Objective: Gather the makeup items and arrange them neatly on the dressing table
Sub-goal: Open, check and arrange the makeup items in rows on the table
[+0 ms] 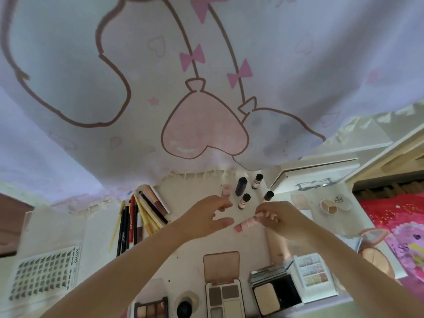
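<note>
A white dressing table (96, 228) carried the makeup under a curtain (206, 65) printed with a pink heart. Open palettes (223, 292) lay along its near edge and a fan of pencils (135, 221) to the left. Four small upright bottles (244, 201) stood just beyond both hands. The left hand (206, 218) hovered with fingers spread, gripping nothing. The right hand (281, 218) pinched a slim pink tube (244, 223) (slightly blurred) lying between the hands.

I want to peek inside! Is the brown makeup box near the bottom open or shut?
Open. The brown palette has its lid flipped back, showing the colour pans inside.
</note>
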A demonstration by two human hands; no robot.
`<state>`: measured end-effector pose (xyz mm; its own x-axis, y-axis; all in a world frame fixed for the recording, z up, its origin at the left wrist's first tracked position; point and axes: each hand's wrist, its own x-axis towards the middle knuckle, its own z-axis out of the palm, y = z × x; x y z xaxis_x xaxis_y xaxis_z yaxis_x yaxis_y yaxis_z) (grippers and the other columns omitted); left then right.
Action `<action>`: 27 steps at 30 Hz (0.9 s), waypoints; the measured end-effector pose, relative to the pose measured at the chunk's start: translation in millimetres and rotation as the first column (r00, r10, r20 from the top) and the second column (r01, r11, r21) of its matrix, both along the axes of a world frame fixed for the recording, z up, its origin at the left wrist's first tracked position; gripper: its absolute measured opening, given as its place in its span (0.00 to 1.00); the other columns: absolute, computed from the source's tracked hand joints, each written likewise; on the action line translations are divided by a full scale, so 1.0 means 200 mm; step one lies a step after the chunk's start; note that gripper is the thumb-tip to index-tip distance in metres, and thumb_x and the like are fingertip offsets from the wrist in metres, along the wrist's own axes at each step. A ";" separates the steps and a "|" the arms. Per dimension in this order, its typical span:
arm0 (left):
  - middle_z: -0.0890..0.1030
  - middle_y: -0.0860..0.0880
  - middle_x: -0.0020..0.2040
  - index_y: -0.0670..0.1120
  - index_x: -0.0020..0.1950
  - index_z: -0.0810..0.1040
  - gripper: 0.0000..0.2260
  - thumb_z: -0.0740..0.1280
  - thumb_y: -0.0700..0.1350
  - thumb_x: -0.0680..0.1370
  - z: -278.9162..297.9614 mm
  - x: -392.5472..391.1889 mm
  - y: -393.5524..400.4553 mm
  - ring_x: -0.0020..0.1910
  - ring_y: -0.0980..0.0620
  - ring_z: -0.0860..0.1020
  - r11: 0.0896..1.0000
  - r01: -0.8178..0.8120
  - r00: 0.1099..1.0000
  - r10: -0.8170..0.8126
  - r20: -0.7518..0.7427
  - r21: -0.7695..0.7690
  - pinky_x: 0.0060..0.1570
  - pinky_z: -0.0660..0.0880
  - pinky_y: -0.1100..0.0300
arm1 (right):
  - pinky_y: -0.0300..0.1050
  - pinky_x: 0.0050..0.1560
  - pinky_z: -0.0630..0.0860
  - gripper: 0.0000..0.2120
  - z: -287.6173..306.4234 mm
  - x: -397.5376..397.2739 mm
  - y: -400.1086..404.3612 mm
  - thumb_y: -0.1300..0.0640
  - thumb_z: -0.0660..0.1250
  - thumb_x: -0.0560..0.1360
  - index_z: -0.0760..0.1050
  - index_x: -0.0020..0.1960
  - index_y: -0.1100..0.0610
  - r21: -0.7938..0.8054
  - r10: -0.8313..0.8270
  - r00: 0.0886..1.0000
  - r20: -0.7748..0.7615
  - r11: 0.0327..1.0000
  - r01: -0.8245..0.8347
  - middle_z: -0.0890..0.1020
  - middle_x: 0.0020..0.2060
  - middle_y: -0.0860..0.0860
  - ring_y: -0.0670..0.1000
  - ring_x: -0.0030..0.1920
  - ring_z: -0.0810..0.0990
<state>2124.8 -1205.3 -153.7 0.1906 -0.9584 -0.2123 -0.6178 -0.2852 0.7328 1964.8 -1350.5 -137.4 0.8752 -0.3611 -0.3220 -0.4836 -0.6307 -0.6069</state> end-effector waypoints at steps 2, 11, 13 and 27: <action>0.75 0.51 0.51 0.45 0.61 0.72 0.16 0.63 0.50 0.76 0.10 -0.05 -0.02 0.52 0.53 0.73 0.995 0.102 0.990 -0.103 0.096 0.012 0.46 0.66 0.65 | 0.25 0.33 0.70 0.06 0.10 0.00 0.02 0.60 0.63 0.75 0.76 0.42 0.52 0.124 -0.098 0.987 0.130 0.989 0.082 0.75 0.32 0.42 0.37 0.28 0.75; 0.67 0.54 0.33 0.43 0.50 0.73 0.10 0.56 0.47 0.80 0.36 -0.11 0.06 0.34 0.51 0.68 0.964 0.242 0.924 -0.193 0.329 -0.114 0.35 0.59 0.62 | 0.33 0.30 0.73 0.10 0.31 -0.08 0.16 0.65 0.62 0.75 0.77 0.39 0.54 0.425 -0.307 0.881 0.359 0.894 0.138 0.77 0.24 0.48 0.42 0.22 0.73; 0.70 0.52 0.33 0.43 0.46 0.73 0.09 0.57 0.46 0.80 0.42 -0.11 0.07 0.32 0.52 0.68 0.956 0.271 0.925 -0.225 0.308 -0.117 0.42 0.61 0.64 | 0.33 0.30 0.74 0.11 0.33 -0.09 0.17 0.66 0.62 0.75 0.77 0.40 0.54 0.437 -0.300 0.866 0.399 0.893 0.108 0.78 0.24 0.47 0.43 0.23 0.75; 0.78 0.58 0.31 0.52 0.40 0.75 0.09 0.62 0.41 0.78 0.43 0.14 0.17 0.30 0.66 0.77 0.993 -0.087 0.993 0.081 -0.085 -0.074 0.34 0.72 0.76 | 0.40 0.33 0.78 0.12 0.39 -0.03 0.07 0.67 0.59 0.76 0.75 0.40 0.55 0.440 -0.439 0.763 0.474 0.869 0.226 0.79 0.24 0.45 0.43 0.25 0.77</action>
<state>2152.7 -1171.1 -67.7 0.2560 -0.9540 -0.1558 -0.5314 -0.2735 0.8018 1958.6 -1336.0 -59.4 0.7812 -0.6241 0.0106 -0.1443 -0.1971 -0.9697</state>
